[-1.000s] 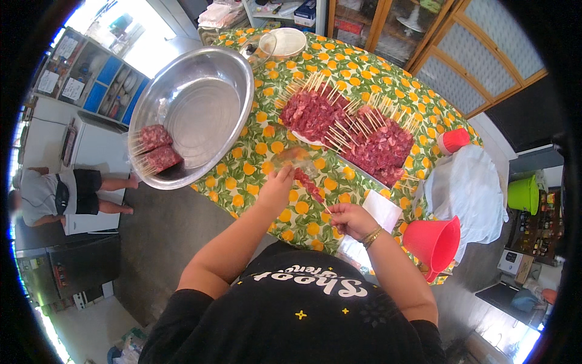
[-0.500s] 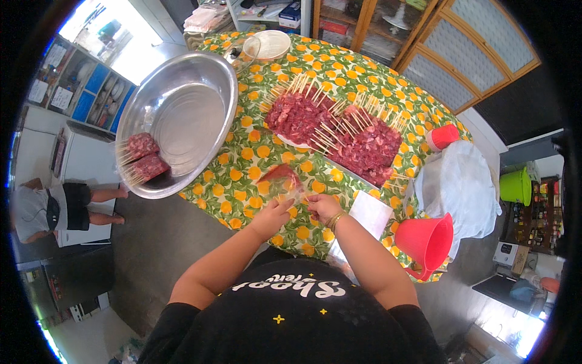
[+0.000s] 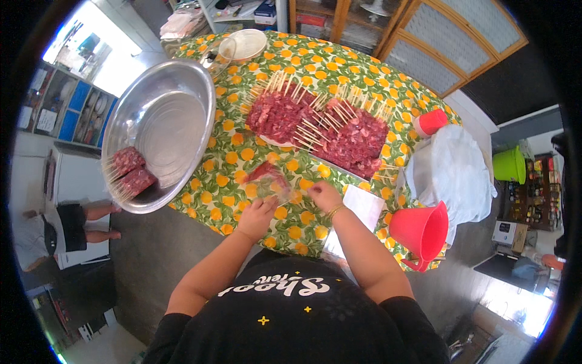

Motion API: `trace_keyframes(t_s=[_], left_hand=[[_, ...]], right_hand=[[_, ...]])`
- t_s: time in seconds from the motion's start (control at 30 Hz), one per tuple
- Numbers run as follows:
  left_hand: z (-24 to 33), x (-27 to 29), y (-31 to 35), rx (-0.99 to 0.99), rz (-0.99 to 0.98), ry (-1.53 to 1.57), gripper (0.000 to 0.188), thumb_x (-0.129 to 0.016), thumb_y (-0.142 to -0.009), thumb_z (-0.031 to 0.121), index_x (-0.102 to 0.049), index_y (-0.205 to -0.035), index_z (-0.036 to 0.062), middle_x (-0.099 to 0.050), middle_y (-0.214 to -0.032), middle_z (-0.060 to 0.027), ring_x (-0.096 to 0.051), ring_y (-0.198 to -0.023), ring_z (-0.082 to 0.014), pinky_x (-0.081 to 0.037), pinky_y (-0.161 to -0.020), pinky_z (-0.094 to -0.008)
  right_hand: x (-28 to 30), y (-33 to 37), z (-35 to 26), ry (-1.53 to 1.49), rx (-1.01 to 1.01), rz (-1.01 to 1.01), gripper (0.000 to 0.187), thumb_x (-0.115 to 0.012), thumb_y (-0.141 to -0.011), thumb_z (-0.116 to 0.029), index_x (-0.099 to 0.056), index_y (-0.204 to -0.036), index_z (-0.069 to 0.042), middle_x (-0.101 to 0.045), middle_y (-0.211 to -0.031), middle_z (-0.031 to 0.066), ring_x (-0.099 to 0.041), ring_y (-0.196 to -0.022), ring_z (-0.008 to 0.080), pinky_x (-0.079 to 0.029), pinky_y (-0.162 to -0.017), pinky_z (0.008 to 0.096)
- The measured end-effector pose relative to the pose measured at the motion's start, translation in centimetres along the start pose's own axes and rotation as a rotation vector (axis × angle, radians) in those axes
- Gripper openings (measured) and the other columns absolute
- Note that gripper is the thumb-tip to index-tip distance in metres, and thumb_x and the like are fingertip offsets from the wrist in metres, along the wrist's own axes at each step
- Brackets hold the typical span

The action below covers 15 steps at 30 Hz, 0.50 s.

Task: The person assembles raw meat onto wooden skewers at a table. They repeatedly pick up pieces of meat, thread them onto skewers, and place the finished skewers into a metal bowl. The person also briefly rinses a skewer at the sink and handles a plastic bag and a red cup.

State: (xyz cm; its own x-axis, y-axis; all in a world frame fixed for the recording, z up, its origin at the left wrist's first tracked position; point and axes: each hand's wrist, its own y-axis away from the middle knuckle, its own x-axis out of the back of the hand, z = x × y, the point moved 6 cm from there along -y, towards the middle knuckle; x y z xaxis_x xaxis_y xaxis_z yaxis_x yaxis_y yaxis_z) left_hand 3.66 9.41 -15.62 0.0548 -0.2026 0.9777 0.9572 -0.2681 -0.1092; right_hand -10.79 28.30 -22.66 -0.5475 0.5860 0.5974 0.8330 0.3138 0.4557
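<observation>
A clear plastic bag with red meat inside (image 3: 269, 176) lies on the patterned tablecloth in front of me. At its near end, my left hand (image 3: 257, 218) is closed, gripping the bag's edge. My right hand (image 3: 325, 198) is just right of the bag and apart from it, thumb and fingers pinched together; whatever they hold, if anything, is too small to make out. Beyond my hands, raw meat skewers (image 3: 354, 145) are piled on a tray, their bare stick ends pointing outward. Two bundles of meat skewers (image 3: 134, 181) rest inside a large metal basin (image 3: 176, 121) at the left.
Beside my right forearm lies a stack of clear plastic sheets or bags (image 3: 362, 206). Further right stand a red jug (image 3: 418, 230), red cups (image 3: 430, 123) and a bulky thing under whitish plastic (image 3: 451, 173). A white plate (image 3: 248, 43) sits at the far edge. Another person (image 3: 63, 227) is off to the left.
My right hand has come away from the bag's near end and moved a little to the right. My left hand stays at the bag. The whole view has shifted slightly.
</observation>
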Motion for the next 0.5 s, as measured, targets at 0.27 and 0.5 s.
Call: trace_keyframes(t_s=[0.27,0.5], left_hand=[[-0.2,-0.9,0.4,-0.006,0.021,-0.029,0.041,-0.058,-0.079,0.013,-0.065,-0.119,0.0086,-0.059,-0.129,0.0012,-0.056,-0.1,-0.0209,-0.051,-0.077,-0.0347],[0.0,-0.3,0.1,0.021,0.057,-0.011,0.046,-0.059,-0.077,0.01,-0.065,-0.123,0.0091,-0.059,-0.127,0.0021,-0.058,-0.094,-0.0224,-0.052,-0.075,-0.0359]], right_hand=[[20.4,1.0,5.3,0.852,0.106,0.579,0.016,-0.059,-0.084,-0.019,-0.071,-0.092,-0.013,-0.064,-0.093,0.0098,-0.061,-0.099,0.0302,-0.051,-0.084,0.0446],[19.6,-1.1,2.0,0.559,0.342,0.431,0.013,-0.063,-0.088,-0.017,-0.073,-0.096,-0.014,-0.065,-0.095,0.0113,-0.062,-0.095,0.0341,-0.051,-0.086,0.0447]])
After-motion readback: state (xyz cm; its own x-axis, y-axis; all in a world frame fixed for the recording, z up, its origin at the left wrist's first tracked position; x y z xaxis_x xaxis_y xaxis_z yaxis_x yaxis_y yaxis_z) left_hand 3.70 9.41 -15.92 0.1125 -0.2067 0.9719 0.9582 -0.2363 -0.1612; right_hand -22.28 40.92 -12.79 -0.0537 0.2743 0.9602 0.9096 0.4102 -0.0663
